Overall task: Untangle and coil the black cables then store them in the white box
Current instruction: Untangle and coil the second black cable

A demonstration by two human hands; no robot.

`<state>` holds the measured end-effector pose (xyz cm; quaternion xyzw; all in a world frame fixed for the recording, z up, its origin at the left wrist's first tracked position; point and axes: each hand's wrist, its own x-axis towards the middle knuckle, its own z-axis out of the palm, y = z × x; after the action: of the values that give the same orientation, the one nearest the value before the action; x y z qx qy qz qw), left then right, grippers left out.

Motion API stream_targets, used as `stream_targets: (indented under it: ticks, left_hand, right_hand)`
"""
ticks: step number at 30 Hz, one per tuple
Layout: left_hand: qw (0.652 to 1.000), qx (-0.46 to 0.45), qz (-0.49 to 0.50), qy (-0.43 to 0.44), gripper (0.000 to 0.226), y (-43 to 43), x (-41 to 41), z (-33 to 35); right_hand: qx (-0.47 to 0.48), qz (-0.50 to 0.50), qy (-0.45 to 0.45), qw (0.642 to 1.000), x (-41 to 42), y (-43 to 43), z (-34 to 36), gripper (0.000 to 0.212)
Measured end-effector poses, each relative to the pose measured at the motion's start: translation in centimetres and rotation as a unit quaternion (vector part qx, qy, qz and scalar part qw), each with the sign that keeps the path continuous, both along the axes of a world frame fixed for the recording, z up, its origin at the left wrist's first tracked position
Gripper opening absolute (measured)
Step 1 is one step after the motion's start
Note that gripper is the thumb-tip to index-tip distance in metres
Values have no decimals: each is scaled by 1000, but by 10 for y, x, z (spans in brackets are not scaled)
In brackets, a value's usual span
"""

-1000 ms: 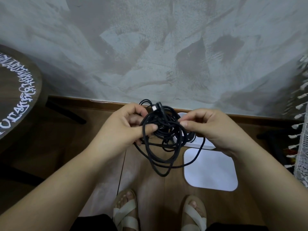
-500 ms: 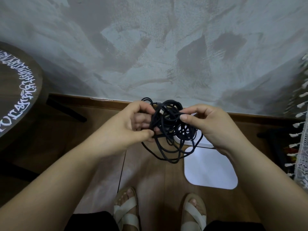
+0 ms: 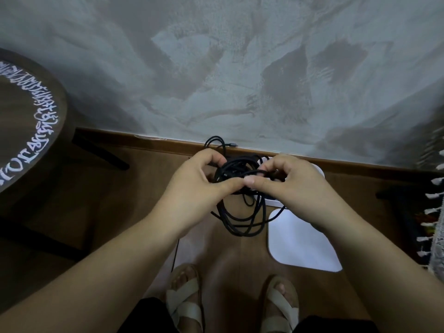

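- Black cables [image 3: 240, 212]: one tangled bundle held up in the air at centre, above the floor, between both hands. Several loops hang below the hands; a small loop and one plug end poke out on the far side by the skirting.
- Left hand [image 3: 199, 186]: closed round the left side of the bundle, thumb pressed onto the strands at the middle, fingers curled behind.
- Right hand [image 3: 295, 181]: pinching strands at the top right of the knot, thumb tip meeting the left thumb, fingers bent in. Which strand it holds can't be told.
- Handling, my read: light, soft, limp cord that keeps a bit of coil memory. It looks matte, so probably not slippery. Not fragile, but yanking would tighten the knot.
- Best hold, my read: find the free plug end at the far side and feed it back through the loops while the other hand keeps the mass loose. Don't pull on the hanging loops.
- White box [image 3: 319, 170]: on the floor just behind the hands near the wall, mostly hidden. Its contents can't be seen.
- White lid [image 3: 302, 246]: lies flat on the wood floor, nearer and to the right, partly under the right forearm.
- Task stage, my read: untangling is under way; nothing is coiled or stored yet.
- Round dark table [image 3: 28, 116] with white lettering at far left, well apart.
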<state>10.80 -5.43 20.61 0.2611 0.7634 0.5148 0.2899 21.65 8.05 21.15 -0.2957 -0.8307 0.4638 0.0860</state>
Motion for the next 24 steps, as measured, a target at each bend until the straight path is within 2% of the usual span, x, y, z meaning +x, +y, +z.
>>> stream_targets:
  ticks: [5, 9, 14, 17, 18, 22, 24]
  left_hand:
    - [1000, -2, 18, -3, 18, 2, 2, -1]
    - [993, 44, 52, -91, 13, 4, 0, 0]
    - [981, 96, 32, -167, 18, 4, 0, 4]
    - [982, 105, 14, -159, 42, 3, 4, 5]
    - [983, 100, 20, -151, 44, 4, 4, 5]
    - [979, 103, 55, -167, 23, 6, 0, 1]
    - [978, 108, 47, -172, 33, 6, -1, 1]
  right_hand:
    - [-9, 13, 31, 999, -1, 0, 0, 11]
    - [-23, 84, 37, 996, 1, -2, 1, 20]
    - [34, 123, 54, 990, 3, -1, -1, 25]
    - [75, 129, 58, 987, 3, -1, -4, 29]
    - [97, 126, 62, 985, 4, -2, -6, 28]
    - [154, 100, 92, 979, 6, -1, -10, 21]
    - [220, 108, 105, 964, 6, -3, -9, 23]
